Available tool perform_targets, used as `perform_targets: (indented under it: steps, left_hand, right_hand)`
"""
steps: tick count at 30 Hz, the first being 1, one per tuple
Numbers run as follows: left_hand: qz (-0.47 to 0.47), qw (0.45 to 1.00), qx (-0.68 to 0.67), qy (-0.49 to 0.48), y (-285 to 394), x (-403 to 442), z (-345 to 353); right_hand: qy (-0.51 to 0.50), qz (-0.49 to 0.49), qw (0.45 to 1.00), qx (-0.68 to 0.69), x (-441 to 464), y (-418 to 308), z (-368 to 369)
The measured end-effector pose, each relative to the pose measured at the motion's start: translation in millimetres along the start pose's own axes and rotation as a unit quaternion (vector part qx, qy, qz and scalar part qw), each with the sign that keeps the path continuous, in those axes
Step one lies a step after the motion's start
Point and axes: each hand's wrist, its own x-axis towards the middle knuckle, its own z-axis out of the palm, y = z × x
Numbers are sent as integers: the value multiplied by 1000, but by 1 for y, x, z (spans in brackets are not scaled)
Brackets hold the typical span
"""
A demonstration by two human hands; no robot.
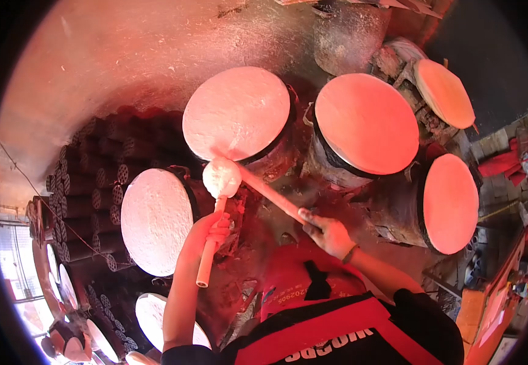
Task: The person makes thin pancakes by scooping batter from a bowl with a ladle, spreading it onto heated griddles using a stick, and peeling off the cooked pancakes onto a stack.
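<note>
My left hand (214, 229) is closed round a pale wooden stick (205, 264), whose upper end carries a round, whitish, sticky-looking lump (222, 177). My right hand (329, 233) grips a second wooden stick (276, 198). That stick slants up and left, and its far end meets or passes behind the lump; I cannot tell which. Just beyond both tools stands a round griddle (239, 112) with a whitish, uneven top. Left of my left hand is another round white-topped griddle (156, 222).
More round tops, one at the upper middle (367, 125) and one at the right (451, 204), sit on drum-like stoves. A pale disc (444, 92) leans at the upper right. Cylindrical coal briquettes (81, 198) are stacked at the left. Another person (69, 344) appears at the lower left.
</note>
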Motion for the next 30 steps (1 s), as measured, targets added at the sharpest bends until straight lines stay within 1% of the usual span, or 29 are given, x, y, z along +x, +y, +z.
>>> perform_targets:
  steps: [1, 2, 3, 4, 5, 7, 8, 9, 10, 11, 12, 13, 14, 15, 17, 18, 19, 20, 21, 22, 23, 25, 26, 28, 29, 30]
  left_hand:
    - [42, 997, 66, 21, -4, -4, -6]
    - [39, 997, 65, 23, -11, -12, -5]
    - [72, 992, 103, 24, -19, -24, 0]
    - [106, 984, 142, 25, -23, -31, 3]
    - [108, 983, 144, 25, -25, -35, 0]
    - [78, 993, 88, 4, -24, -39, -5]
    - [81, 993, 88, 1, -22, -41, -5]
    - [80, 994, 69, 24, -22, -41, -4]
    - [77, 995, 51, 49, -24, -42, -4]
    - [74, 995, 53, 46, -32, -47, 1]
    - [164, 965, 190, 80, -46, -56, 9]
    - [248, 907, 323, 110, -59, -65, 16]
    - [252, 911, 318, 71, -70, -73, 21]
    - [244, 911, 326, 62, -74, -68, 24]
    - [167, 936, 310, 2, -81, -52, 31]
    - [120, 957, 263, 0, -78, -35, 36]
    - [105, 956, 275, -12, -74, -14, 37]
    - [10, 986, 160, -40, -70, 7, 36]
    - [-85, 994, 42, -61, -69, 25, 36]
    - [-116, 991, 5, -65, -74, 38, 39]
    - [-128, 989, 16, -68, -78, 44, 44]
    - [-141, 985, 57, -84, -91, 56, 54]
    - [-146, 984, 65, -79, -95, 58, 61]
    - [-176, 978, 52, -95, -102, 61, 67]
    - [-185, 976, 53, -103, -109, 61, 73]
    - [-175, 979, 59, -87, -121, 56, 84]
  right_hand:
    - [40, 0, 999, 24, 4, 1, -1]
    - [57, 82, 994, 35, 14, -2, -7]
    - [74, 161, 983, 47, 31, -5, -14]
    - [159, 9, 987, 11, 52, 15, -9]
    - [103, 102, 989, -12, 58, 12, -11]
    - [16, 66, 989, -135, 38, 7, -1]
    - [4, 23, 986, -162, 22, 8, 8]
    - [-11, -20, 981, -190, 4, 9, 13]
    - [-49, -17, 979, -195, -11, 0, 10]
    - [-82, -12, 976, -201, -22, -10, 3]
    - [-74, -8, 976, -205, -31, -10, -4]
    - [-52, 26, 988, -145, -41, -10, -10]
    - [-28, 56, 994, -86, -46, -9, -17]
    - [-17, 65, 994, -91, -45, -11, -24]
    - [140, 106, 984, 11, -44, -17, -46]
    - [91, 193, 976, 50, -45, -21, -61]
    - [109, 203, 972, 43, -51, -16, -63]
    - [149, 209, 966, 46, -55, -5, -59]
    - [186, 213, 958, 51, -60, 3, -58]
    - [197, 205, 951, 120, -67, 8, -59]
    - [213, 210, 947, 116, -74, 7, -68]
    - [170, 306, 933, 87, -92, 6, -94]
    - [187, 315, 927, 80, -98, 13, -109]
    - [234, 296, 921, -97, -108, 34, -151]
    - [238, 301, 919, -89, -113, 30, -183]
    - [238, 360, 895, -111, -113, 41, -212]
